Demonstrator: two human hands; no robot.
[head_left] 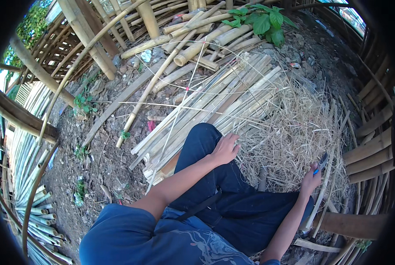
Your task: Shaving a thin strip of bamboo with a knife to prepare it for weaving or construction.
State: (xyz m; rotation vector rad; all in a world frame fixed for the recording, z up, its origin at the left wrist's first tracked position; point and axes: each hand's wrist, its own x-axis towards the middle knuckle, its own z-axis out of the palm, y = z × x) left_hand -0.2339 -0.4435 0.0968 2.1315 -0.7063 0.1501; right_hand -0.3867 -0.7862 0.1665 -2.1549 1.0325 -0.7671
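Observation:
My left hand (226, 149) rests by my bent knee, its fingers loosely apart and holding nothing. Out to the right, my right hand (311, 180) is closed around the blue handle of a knife (323, 160). The dark blade points up and away, over the edge of a heap of pale, curly bamboo shavings (290, 132). Just beyond my left hand lies a bundle of split bamboo strips (206, 117), spread diagonally across the ground.
Cut bamboo poles (188, 53) are stacked at the far side, beside a leafy green plant (268, 22). More poles (38, 216) lie at the left. A bamboo fence (370, 161) stands close on the right. Thin strips arch over the bundle.

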